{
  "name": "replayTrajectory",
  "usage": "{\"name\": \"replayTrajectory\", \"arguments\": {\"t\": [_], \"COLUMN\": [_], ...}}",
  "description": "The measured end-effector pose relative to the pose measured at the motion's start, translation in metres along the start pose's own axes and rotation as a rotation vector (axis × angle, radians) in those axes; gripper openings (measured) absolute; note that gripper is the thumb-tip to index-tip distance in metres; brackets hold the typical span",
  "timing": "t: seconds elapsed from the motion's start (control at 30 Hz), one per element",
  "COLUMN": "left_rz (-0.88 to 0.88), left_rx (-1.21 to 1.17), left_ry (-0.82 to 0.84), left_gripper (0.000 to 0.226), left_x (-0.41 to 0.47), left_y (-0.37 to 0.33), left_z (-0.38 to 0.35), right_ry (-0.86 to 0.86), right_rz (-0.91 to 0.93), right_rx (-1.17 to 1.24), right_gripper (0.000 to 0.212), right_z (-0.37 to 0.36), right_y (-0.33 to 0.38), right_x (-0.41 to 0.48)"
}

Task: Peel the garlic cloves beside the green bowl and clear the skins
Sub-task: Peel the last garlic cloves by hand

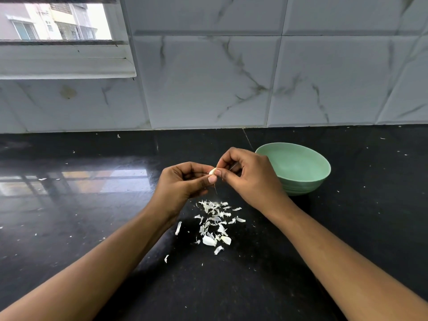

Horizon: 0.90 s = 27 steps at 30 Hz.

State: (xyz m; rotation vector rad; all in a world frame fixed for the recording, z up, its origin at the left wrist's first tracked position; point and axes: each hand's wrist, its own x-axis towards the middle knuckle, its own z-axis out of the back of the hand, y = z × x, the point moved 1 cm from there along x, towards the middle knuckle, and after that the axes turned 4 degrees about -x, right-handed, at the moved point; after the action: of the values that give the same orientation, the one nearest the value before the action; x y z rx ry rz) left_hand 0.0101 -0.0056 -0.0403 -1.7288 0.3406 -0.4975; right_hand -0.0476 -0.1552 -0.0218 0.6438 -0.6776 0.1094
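Both grips close on one garlic clove (211, 171), held in the air above the table (92, 205). The left hand (183, 181) pinches it between thumb and curled fingers, thumbnail up. The right hand (250, 179) meets it from the other side, its thumb and forefinger tips nipping the clove's pale end, the other fingers curled behind. Only a small part of the clove shows between the fingertips. A thin strand of skin (215, 189) hangs down from it.

Directly below the hands, a loose scatter of white skins (215, 225) lies on the black, glossy table, with a few stray flakes further out. The green bowl (301, 184) stands upright just beyond the right hand, partly hidden by its knuckles; the inside that shows is bare. Behind the table rises a white marbled tile wall (254, 77), with a window (58, 24) at the upper left.
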Motion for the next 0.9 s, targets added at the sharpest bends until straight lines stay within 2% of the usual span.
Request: {"name": "replayTrajectory", "arguments": {"t": [0.2,0.33,0.53,0.7,0.9], "left_rz": [-0.045,-0.029,0.078,0.1,0.077], "left_rx": [0.009,-0.037,-0.253,-0.396,-0.413], "left_ry": [-0.019,-0.021,0.003,-0.034,-0.117], "left_gripper": [0.026,0.025,0.024,0.022,0.019], "left_x": [-0.001,-0.001,0.0,0.001,0.01], "left_y": [-0.002,-0.001,0.003,0.001,-0.001], "left_z": [0.0,-0.001,-0.005,-0.004,0.007], "right_ry": [-0.002,0.048,0.157,0.246,0.233], "right_rz": [0.135,0.139,0.051,-0.015,-0.2], "right_rx": [-0.148,-0.099,0.07,0.24,0.435], "right_gripper": [0.011,0.009,0.008,0.011,0.012], "right_z": [-0.002,-0.003,-0.002,0.001,0.01], "right_y": [0.001,0.0,-0.001,0.001,0.0], "right_x": [-0.001,0.0,0.003,0.002,0.007]}}
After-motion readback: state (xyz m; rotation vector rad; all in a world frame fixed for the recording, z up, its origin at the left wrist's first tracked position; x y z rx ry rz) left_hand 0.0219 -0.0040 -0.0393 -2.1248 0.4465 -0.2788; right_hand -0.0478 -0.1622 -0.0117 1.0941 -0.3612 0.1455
